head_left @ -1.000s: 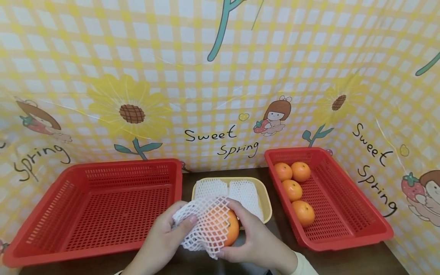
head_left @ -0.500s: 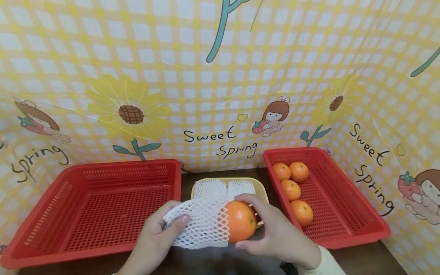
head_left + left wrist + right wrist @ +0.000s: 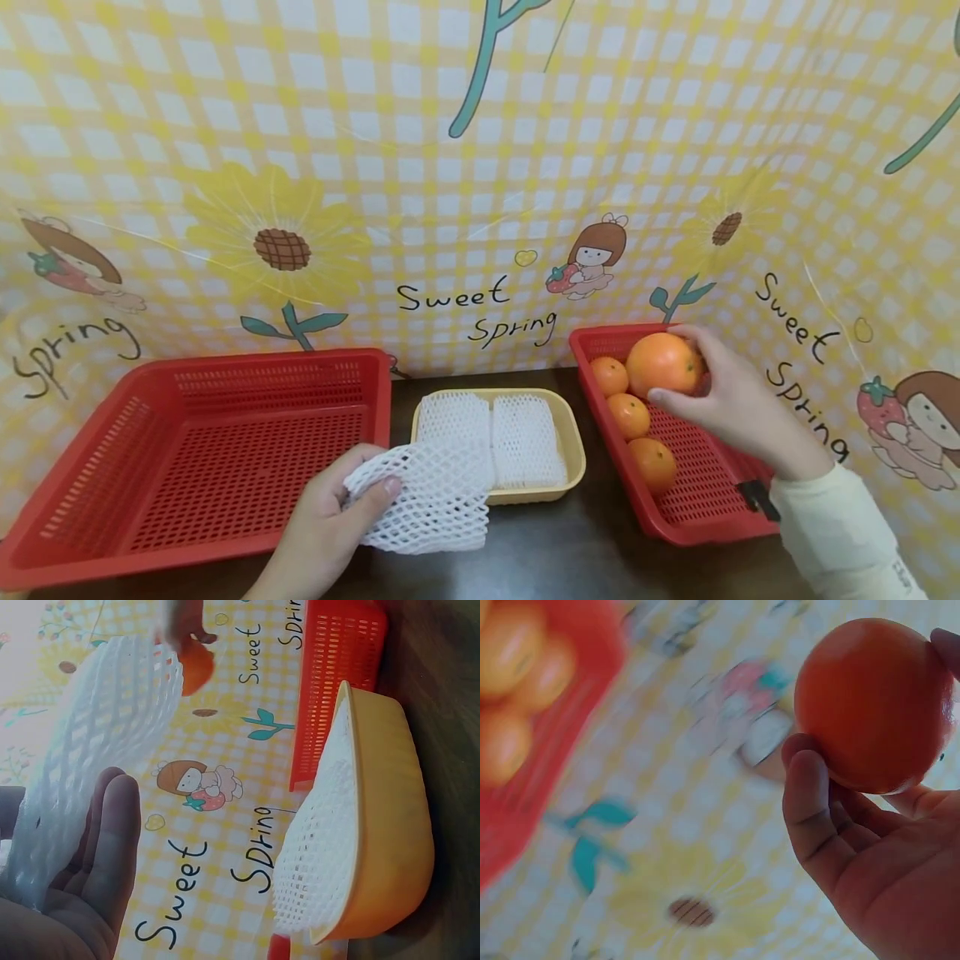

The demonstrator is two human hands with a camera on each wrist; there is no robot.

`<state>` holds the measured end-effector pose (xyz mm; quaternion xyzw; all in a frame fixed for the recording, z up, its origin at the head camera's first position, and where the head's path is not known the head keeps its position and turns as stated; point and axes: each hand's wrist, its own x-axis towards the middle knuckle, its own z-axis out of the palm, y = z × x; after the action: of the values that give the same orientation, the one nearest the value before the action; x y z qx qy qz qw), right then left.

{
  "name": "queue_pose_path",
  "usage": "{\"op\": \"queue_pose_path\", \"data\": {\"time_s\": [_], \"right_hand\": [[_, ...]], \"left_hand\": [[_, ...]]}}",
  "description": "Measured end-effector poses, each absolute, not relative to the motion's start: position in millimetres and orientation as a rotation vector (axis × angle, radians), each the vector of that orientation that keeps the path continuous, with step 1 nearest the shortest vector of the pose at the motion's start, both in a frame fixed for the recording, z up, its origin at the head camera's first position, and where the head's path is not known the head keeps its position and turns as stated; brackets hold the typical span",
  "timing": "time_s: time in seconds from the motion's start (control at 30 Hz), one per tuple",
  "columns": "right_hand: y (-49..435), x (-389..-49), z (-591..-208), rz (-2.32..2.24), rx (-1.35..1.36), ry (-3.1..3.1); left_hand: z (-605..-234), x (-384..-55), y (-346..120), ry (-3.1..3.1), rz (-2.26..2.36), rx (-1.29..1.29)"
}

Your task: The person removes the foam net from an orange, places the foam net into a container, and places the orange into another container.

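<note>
My left hand (image 3: 337, 504) grips a white foam net sleeve (image 3: 435, 500) by one end, thumb on top, in front of the yellow tray. The sleeve's other end points right, with no fruit in it. My right hand (image 3: 731, 400) holds an orange (image 3: 660, 364) over the far part of the right red basket (image 3: 750, 500). In the right wrist view the fingers and thumb curl round this orange (image 3: 874, 705). Several more oranges (image 3: 628, 415) lie along that basket's left side; the held one hides part of the group.
A yellow tray (image 3: 576, 454) with white foam net sleeves (image 3: 525, 442) stands in the middle of the dark table (image 3: 555, 550). To the left is a second red basket (image 3: 247, 467) with nothing in it. A checked cloth (image 3: 420, 208) hangs behind and at the sides.
The orange has come out of the foam net sleeve, and my right hand has carried it right, over the right basket. My left hand has stayed nearly in place with the sleeve.
</note>
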<state>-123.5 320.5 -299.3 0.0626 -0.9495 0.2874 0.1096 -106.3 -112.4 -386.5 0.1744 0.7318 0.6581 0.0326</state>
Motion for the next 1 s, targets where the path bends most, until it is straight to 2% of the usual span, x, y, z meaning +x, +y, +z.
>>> {"op": "queue_pose_path", "data": {"time_s": [0.27, 0.53, 1.0], "right_hand": [[378.9, -164.1, -327.8, 0.704, 0.141, -2.999], [408.0, -194.9, -370.4, 0.564, 0.097, -3.187], [408.9, -201.0, -395.2, 0.580, 0.109, -3.289]], "left_hand": [[-387.1, -106.0, -114.9, 2.203, 2.025, 0.638], [-387.4, -105.8, -115.0, 2.130, 2.030, 0.666], [-389.5, -106.0, -117.3, 2.134, 2.005, 0.652]]}}
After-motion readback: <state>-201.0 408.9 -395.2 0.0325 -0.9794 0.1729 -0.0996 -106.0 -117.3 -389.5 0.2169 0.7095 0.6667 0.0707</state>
